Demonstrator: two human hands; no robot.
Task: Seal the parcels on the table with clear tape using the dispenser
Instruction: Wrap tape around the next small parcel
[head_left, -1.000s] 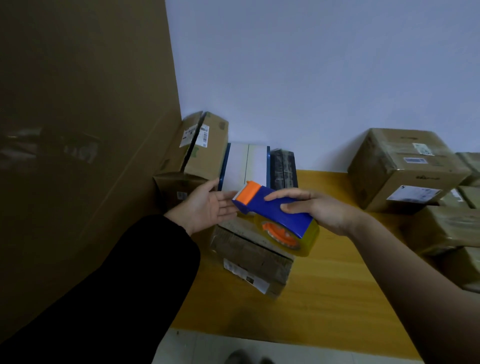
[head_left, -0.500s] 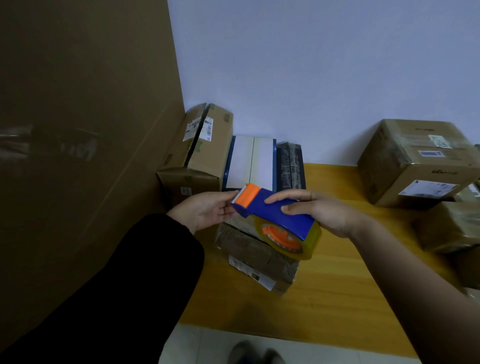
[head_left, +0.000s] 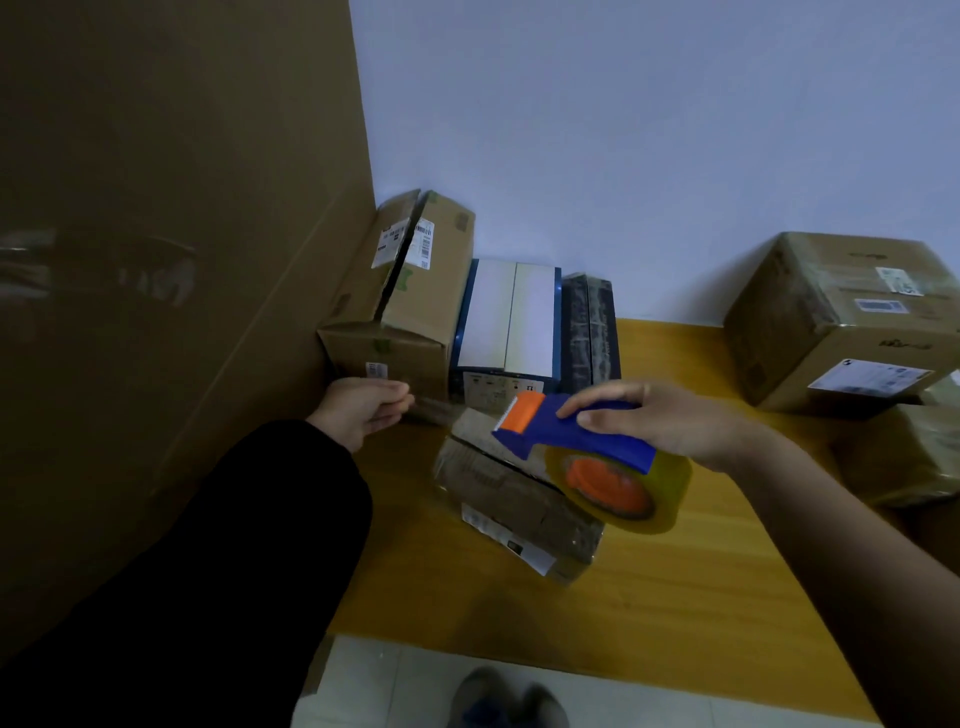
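A small brown parcel (head_left: 511, 501) with a white label lies tilted on the wooden table (head_left: 649, 613). Just above its far end, my right hand (head_left: 670, 421) grips the blue and orange tape dispenser (head_left: 550, 431), whose clear tape roll (head_left: 623, 488) hangs over the parcel's right side. The orange mouth points left. My left hand (head_left: 363, 410) is off to the left of the parcel, fingers curled and pinching the end of a faint clear tape strip (head_left: 447, 413) stretched from the dispenser's mouth.
Brown boxes (head_left: 415, 296), a white and blue box (head_left: 511, 322) and a dark box (head_left: 592, 327) stand along the back wall. Large taped parcels (head_left: 841, 317) crowd the right side. A tall cardboard sheet (head_left: 182, 260) walls off the left. Shoes (head_left: 504, 701) show below the table's edge.
My left hand has pulled away leftward from the dispenser's mouth, drawing out tape. The dispenser in my right hand has shifted slightly right and down over the parcel.
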